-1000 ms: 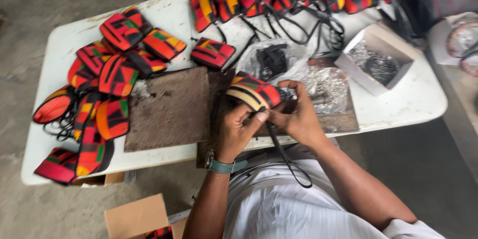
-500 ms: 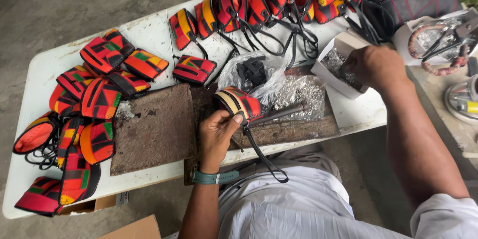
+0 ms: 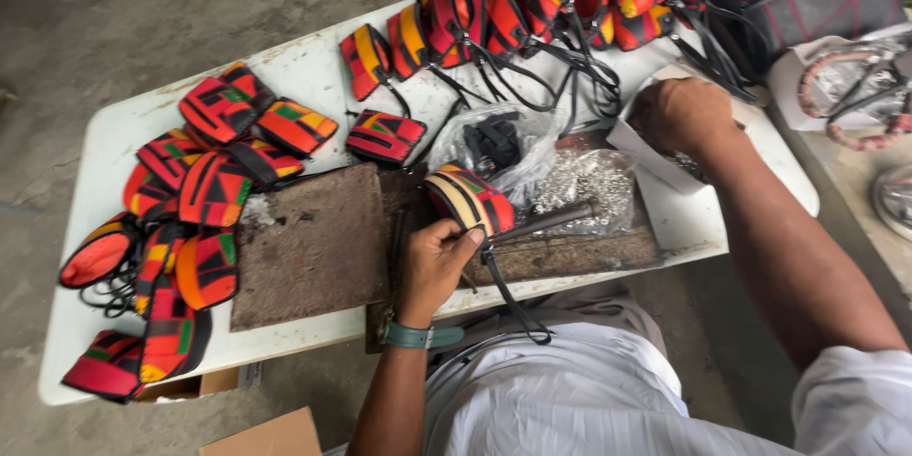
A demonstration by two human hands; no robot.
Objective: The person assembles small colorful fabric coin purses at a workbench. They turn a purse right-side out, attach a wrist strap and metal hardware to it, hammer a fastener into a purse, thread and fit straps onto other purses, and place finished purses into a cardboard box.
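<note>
While left hand (image 3: 432, 266) grip pinches red-patterned pouch (image 3: 470, 199), black strap dangling, right hand (image 3: 686, 114) grip unclear.

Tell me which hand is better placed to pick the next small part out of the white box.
Right: the right hand is already at the white box, while the left hand grips the patterned pouch.
</note>
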